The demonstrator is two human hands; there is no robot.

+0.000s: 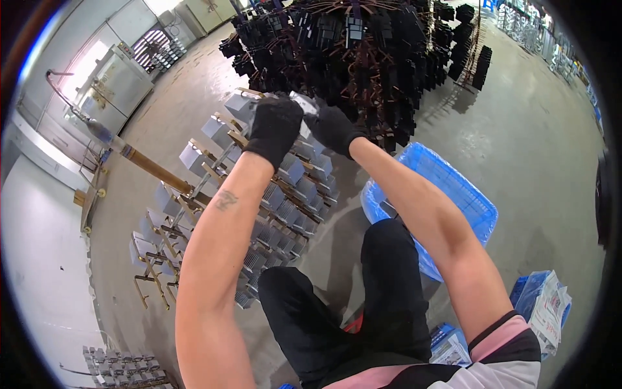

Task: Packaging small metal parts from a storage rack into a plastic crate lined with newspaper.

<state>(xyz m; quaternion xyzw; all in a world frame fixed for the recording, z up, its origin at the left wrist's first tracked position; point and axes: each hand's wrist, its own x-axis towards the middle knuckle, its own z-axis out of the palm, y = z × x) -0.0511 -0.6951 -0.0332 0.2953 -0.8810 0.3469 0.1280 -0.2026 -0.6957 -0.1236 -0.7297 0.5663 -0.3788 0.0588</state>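
Both arms reach forward over a rack (206, 170) hung with rows of silver finned metal parts (289, 170). My left hand (275, 126), in a black glove, is closed at the rack's upper end; what its fingers grip is hidden. Close beside it, my right hand (332, 129), also gloved in black, is closed on a small silver metal part (303, 102). That part lies between the two hands, its far side bright and slightly blurred. The gloves cover part of the rack's top.
Beyond my hands stands a tall rack of black metal parts (353, 32). A blue basket (447, 188) lined with clear plastic is by my right knee. A brown-wrapped pole (155, 170) slants in from the left. More silver parts (123, 366) sit at lower left; a blue bin (528, 295) at right.
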